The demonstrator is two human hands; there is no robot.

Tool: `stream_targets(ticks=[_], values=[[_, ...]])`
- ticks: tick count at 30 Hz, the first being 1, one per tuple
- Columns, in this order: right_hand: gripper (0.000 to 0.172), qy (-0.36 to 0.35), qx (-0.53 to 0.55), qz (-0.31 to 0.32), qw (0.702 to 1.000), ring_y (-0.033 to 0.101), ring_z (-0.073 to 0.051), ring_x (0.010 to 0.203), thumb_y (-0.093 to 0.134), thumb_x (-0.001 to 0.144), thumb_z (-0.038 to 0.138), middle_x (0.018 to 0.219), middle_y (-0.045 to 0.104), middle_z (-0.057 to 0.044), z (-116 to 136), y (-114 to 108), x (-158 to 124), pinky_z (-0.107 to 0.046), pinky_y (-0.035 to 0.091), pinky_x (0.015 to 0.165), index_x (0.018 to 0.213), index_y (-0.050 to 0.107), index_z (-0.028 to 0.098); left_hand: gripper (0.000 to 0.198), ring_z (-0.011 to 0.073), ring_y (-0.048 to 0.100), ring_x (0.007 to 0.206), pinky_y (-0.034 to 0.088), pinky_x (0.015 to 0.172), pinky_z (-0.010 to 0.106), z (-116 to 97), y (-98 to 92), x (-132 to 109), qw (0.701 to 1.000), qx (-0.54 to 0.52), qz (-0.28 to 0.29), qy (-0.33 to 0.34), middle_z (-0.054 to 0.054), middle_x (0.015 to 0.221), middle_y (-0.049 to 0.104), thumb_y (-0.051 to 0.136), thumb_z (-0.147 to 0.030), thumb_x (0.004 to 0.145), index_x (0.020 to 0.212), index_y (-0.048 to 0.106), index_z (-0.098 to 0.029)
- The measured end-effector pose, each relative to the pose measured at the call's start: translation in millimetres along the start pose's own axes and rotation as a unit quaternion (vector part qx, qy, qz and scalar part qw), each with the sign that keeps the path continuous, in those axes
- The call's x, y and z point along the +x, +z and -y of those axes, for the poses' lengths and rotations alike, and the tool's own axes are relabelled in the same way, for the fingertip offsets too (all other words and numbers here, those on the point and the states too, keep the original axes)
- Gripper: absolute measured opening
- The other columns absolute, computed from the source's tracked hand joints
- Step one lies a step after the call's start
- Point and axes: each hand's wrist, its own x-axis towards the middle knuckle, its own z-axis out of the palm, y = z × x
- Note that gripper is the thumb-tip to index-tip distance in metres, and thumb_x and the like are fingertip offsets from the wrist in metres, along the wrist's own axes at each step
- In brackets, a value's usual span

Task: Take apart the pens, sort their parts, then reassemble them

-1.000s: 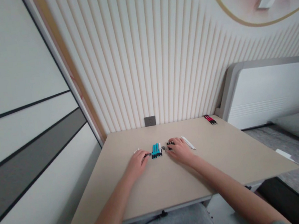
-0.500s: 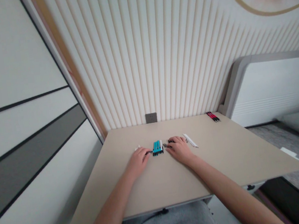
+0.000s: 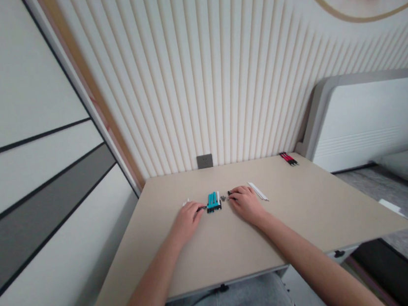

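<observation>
- While both hands sit low on the tabletop, the left hand [image 3: 186, 223] curls inward, its fingertips [image 3: 199, 210] at a thin black piece [image 3: 202, 208] that runs toward the teal group; the piece is too small to show whether it is actually pinched.
- The right hand [image 3: 246, 205] lies palm down and curved, a dark piece [image 3: 230, 197] at its fingertips; from here I cannot tell whether that grip is closed either.
- Between the hands, nearer the left one, a tight row of teal-and-black pen-like sticks [image 3: 213, 202] lies flat side by side, with a white stick along its right side.
- Just right of that row, small grey metal bits [image 3: 223, 198] lie in a little cluster, touching neither hand.
- Beyond the right hand, white strips [image 3: 257, 191] lie slanted, close beside its knuckles.
- A small white scrap [image 3: 186, 203] sits just past the left hand.
- Toward the far right corner of the beige tabletop [image 3: 307, 209], red-and-black sticks [image 3: 288, 159] lie bundled — well apart from everything else.
- Upper middle of the frame, a grey wall socket [image 3: 204, 161] is set in fluted wall panelling [image 3: 194, 74], just above the table's far edge.
</observation>
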Motion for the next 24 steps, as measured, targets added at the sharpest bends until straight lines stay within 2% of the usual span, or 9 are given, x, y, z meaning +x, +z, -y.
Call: stream_targets(ticks=[8,15,21,24], values=[[0.027,-0.002,-0.055,0.002,0.999,0.051,-0.023,0.107,0.049,0.095,0.031,0.110,0.066,-0.006,3.8,6.4,5.3,-0.037,0.030,0.096,0.095,0.075,0.024,0.020,0.0206,0.061,0.095,0.046,0.092,0.039,1.3,1.0,0.6,1.000,0.018,-0.015,0.005,0.005,0.099,0.067,0.046,-0.026,0.095,0.103,0.064,-0.021],[0.024,-0.026,-0.050,0.009,0.998,0.051,-0.022,0.107,0.052,0.095,0.035,0.110,0.066,-0.005,6.5,7.0,6.0,-0.037,0.029,0.095,0.096,0.073,0.024,0.020,0.0215,0.062,0.089,0.050,0.081,0.035,11.2,-4.3,1.5,0.985,0.059,-0.133,-0.089,0.007,0.093,0.067,0.046,-0.028,0.094,0.099,0.063,-0.018],[0.025,0.044,-0.035,-0.043,0.997,0.052,-0.021,0.103,0.046,0.096,0.025,0.109,0.066,-0.006,-12.3,0.6,1.7,-0.034,0.031,0.090,0.103,0.071,0.024,0.019,0.0213,0.063,0.084,0.050,0.078,0.034,11.5,-6.0,1.3,0.981,0.069,-0.151,-0.101,0.007,0.090,0.068,0.047,-0.028,0.092,0.096,0.063,-0.018],[0.023,0.081,-0.033,-0.061,0.994,0.053,-0.021,0.103,0.049,0.094,0.022,0.108,0.066,-0.006,-25.6,-3.0,-1.0,-0.033,0.032,0.090,0.103,0.070,0.023,0.021,0.0222,0.062,0.083,0.049,0.078,0.035,10.6,-10.4,1.5,0.972,0.081,-0.187,-0.117,0.008,0.089,0.068,0.046,-0.029,0.092,0.096,0.063,-0.017]])
